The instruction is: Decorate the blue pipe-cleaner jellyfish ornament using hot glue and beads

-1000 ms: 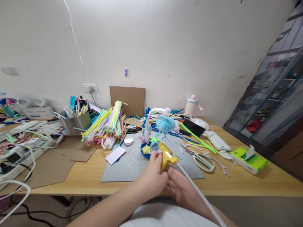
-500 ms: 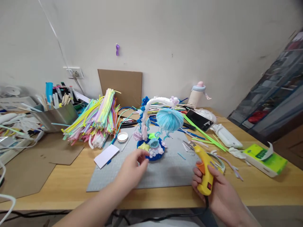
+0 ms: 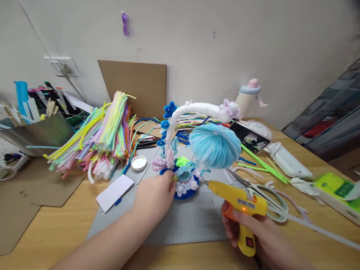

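Note:
In my right hand (image 3: pixel 253 228) is a yellow hot glue gun (image 3: pixel 239 197), its small orange light lit and a glue stick out of its back. The nozzle points left at the right edge of the craft's dark blue base (image 3: pixel 185 195). My left hand (image 3: pixel 157 195) is closed at the base's left side, fingertips pinching a yellow star that shows only as a sliver. Flowers and a teal shell-like piece (image 3: pixel 184 173) sit on the base. A white fuzzy arch (image 3: pixel 194 107) rises from it, with a pale blue pleated lampshade (image 3: pixel 215 145) below its end.
A grey cutting mat (image 3: pixel 197 221) lies under the craft. Scissors (image 3: pixel 253 187) lie behind the glue gun. At left are bundled pipe cleaners (image 3: pixel 104 138), a white card (image 3: pixel 114 193) and a round lid (image 3: pixel 138 162). A phone (image 3: pixel 249 137) lies at back right.
The view has come closer to the craft. The glue gun has swung level, its nozzle now near the base. My left fingers have closed over the yellow star.

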Motion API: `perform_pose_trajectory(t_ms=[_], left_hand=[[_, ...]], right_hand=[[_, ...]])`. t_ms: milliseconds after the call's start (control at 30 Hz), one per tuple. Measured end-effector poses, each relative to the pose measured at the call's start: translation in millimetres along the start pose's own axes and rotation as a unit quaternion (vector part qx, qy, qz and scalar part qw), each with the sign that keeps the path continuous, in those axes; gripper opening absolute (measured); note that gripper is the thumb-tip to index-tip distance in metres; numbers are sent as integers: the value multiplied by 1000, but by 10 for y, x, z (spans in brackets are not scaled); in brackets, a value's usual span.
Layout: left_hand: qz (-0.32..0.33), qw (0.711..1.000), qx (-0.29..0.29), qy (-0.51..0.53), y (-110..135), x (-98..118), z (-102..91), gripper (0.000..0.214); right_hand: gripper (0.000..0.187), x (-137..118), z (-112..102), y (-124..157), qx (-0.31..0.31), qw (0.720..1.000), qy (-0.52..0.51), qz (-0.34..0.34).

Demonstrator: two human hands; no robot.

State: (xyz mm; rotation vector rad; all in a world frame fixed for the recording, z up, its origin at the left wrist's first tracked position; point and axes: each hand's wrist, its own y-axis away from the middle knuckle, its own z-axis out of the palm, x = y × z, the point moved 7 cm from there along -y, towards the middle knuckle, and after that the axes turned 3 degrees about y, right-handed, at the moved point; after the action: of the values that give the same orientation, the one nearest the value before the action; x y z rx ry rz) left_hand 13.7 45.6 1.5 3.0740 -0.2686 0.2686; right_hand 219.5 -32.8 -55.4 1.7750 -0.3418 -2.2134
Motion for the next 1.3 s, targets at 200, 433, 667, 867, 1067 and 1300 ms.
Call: perform_pose_trajectory(t_ms=[200,433,667,867,1067,1300], left_hand=[[-24,999,-2,27,-22,-55,32,32],[-50,996,-4,69,-92,-92,73,24],[-49,987,20,152,-64,-176,96,21],[-62,949,17,308,-60,-278,198,18],[-48,937,4,347,-57,-276,246,20],[-43,923,-7,383,-47,-284,259,19]], right_hand=[[27,84,3,-89,-44,999,2,23],[24,-77,164,-180,-64,998,19,21],[18,-150,378,-254,-69,993,-82,42],[29,43,466,-306,-47,991,-83,90],[31,139,486,-309,-34,994,-56,87],[48,166,483,-321,-24,995,16,95]])
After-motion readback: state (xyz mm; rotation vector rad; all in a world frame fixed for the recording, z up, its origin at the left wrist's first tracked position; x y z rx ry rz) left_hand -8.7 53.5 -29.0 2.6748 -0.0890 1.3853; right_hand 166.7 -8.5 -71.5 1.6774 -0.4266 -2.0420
